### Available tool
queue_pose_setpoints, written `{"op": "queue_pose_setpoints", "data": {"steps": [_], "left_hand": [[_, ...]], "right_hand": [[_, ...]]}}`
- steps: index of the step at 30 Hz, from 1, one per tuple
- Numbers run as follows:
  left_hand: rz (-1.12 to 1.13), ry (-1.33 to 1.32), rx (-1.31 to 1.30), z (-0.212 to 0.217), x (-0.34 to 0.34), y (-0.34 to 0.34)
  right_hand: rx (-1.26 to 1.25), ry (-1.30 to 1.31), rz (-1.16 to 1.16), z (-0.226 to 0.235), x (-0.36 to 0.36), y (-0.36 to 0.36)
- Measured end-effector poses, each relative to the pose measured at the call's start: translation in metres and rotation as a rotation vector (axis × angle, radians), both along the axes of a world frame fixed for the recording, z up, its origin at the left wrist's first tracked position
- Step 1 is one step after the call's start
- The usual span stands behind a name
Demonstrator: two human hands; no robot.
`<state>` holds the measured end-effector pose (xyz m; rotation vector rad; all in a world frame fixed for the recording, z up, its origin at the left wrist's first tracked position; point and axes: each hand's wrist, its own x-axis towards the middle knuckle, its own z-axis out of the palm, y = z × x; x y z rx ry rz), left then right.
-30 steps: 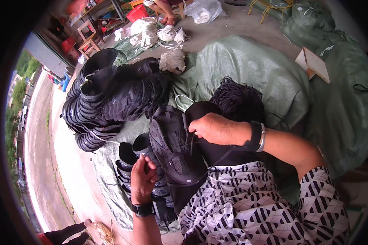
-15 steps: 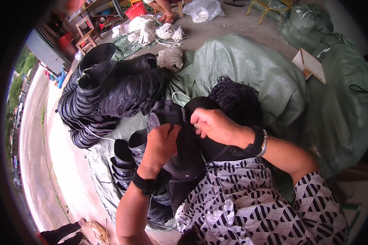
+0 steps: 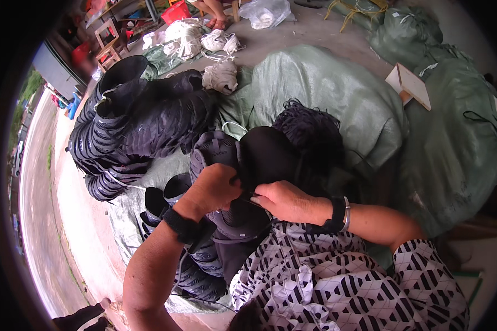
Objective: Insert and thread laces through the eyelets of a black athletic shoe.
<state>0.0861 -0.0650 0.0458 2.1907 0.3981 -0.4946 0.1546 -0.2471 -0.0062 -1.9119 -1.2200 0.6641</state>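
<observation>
Across my lap lies a dark grey shoe upper (image 3: 229, 223), its padded tongue (image 3: 215, 148) pointing away from me. My left hand (image 3: 216, 187) is closed on the upper's left side, fingers curled inward and partly hidden. Beside it, my right hand (image 3: 290, 201) pinches something thin and pale over the middle of the upper; its kind is too small to make out. The two hands nearly meet. A smooth black rounded piece (image 3: 270, 157) stands just beyond my right hand. Behind that sits a bundle of dark laces (image 3: 309, 127).
Large stacks of black shoe uppers (image 3: 160, 118) lie at the left, with more uppers (image 3: 196, 278) beside my lap. Green woven sacks (image 3: 326, 83) spread ahead and to the right (image 3: 444, 165). White cord bundles (image 3: 221, 76), a wooden board (image 3: 408, 87) and a seated person's legs (image 3: 215, 12) are farther off.
My right hand has come down and left, from above the black piece to beside my left hand. The left forearm has swung outward slightly, and the whole view has shifted a little.
</observation>
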Motion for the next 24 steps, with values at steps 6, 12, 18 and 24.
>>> {"op": "queue_pose_setpoints", "data": {"steps": [6,12,18,24], "left_hand": [[0.062,0.025,-0.162,0.002,-0.002,0.005],[0.047,-0.001,-0.121,-0.004,0.0,0.003],[0.08,-0.041,-0.142,-0.007,-0.006,0.005],[-0.058,-0.098,0.491,-0.015,-0.003,-0.014]], "right_hand": [[-0.184,0.245,0.002,0.006,-0.001,0.014],[-0.425,0.251,0.027,0.021,0.005,0.026],[-0.412,0.211,0.092,0.019,0.005,0.029],[-0.529,0.405,0.066,0.022,0.012,0.031]]}}
